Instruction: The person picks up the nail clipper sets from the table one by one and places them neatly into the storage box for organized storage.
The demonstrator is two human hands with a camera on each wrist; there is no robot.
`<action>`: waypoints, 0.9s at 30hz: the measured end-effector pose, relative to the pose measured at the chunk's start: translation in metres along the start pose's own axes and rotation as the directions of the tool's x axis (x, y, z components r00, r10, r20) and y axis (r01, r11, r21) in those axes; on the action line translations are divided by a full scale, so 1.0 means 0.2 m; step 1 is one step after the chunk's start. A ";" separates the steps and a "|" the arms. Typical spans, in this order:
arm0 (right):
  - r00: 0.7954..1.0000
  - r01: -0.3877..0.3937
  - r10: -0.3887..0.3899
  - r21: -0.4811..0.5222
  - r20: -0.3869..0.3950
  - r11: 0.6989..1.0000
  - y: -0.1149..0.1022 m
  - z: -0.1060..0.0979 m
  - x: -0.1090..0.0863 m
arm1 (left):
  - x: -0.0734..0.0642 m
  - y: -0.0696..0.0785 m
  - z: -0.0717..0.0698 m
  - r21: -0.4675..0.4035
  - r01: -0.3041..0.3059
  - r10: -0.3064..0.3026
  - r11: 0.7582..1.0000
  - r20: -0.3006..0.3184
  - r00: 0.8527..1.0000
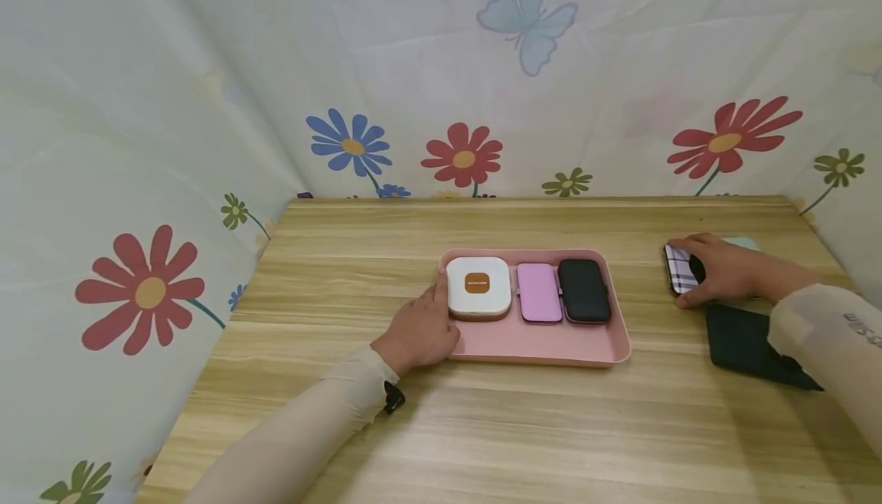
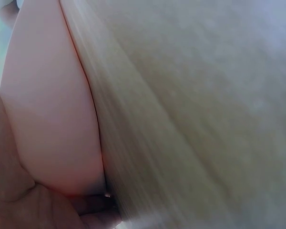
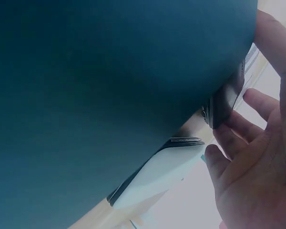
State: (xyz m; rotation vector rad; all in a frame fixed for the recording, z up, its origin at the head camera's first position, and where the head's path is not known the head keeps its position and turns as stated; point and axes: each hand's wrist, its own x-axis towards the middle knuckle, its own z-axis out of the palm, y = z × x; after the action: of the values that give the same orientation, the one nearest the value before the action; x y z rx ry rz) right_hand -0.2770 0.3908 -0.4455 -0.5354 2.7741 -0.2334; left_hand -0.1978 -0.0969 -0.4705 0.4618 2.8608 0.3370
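Observation:
My left hand (image 1: 422, 328) grips the left wall of a pink tray (image 1: 537, 349), thumb at the inner side, and the tray's outer wall fills part of the left wrist view. Inside the tray lie a white rounded case (image 1: 475, 301) with a brown label, a slim pink case (image 1: 540, 293) and a black case (image 1: 584, 291), side by side. Off to the right, my right hand (image 1: 726, 270) holds a small plaid case (image 1: 681, 268) between thumb and fingers. The right wrist view shows its dark side (image 3: 227, 98) at the fingertips.
A mint-coloured case (image 1: 744, 243) lies behind my right hand, partly covered by it. Under the right forearm is a dark green case (image 1: 740, 345), large in the right wrist view. A flower-printed curtain (image 1: 565, 121) rises at the wooden table's (image 1: 524, 427) back edge.

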 end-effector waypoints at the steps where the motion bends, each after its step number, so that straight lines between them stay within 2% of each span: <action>1: 1.000 -0.006 0.006 -0.005 0.002 1.000 0.00 0.00 0.00 | 0.00 0.00 0.00 0.001 0.001 -0.001 1.000 0.002 1.000; 11: 1.000 -0.026 0.026 -0.028 -0.008 0.999 0.00 0.02 -0.01 | -0.01 0.01 -0.02 0.012 0.009 -0.009 1.000 0.015 1.000; 19: 0.999 -0.042 0.041 -0.038 -0.025 0.998 -0.04 0.02 -0.02 | -0.02 0.02 -0.02 0.010 0.000 0.000 1.000 -0.002 1.000; 27: 0.997 -0.054 0.051 -0.038 -0.055 0.998 -0.07 0.04 -0.03 | -0.01 0.02 -0.02 0.002 0.004 -0.004 1.000 0.007 1.000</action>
State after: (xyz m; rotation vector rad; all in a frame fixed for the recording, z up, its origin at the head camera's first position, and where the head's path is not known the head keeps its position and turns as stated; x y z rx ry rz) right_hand -0.2643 0.3794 -0.4481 -0.4717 2.8459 -0.1839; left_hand -0.1955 -0.0956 -0.4656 0.4570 2.8557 0.3310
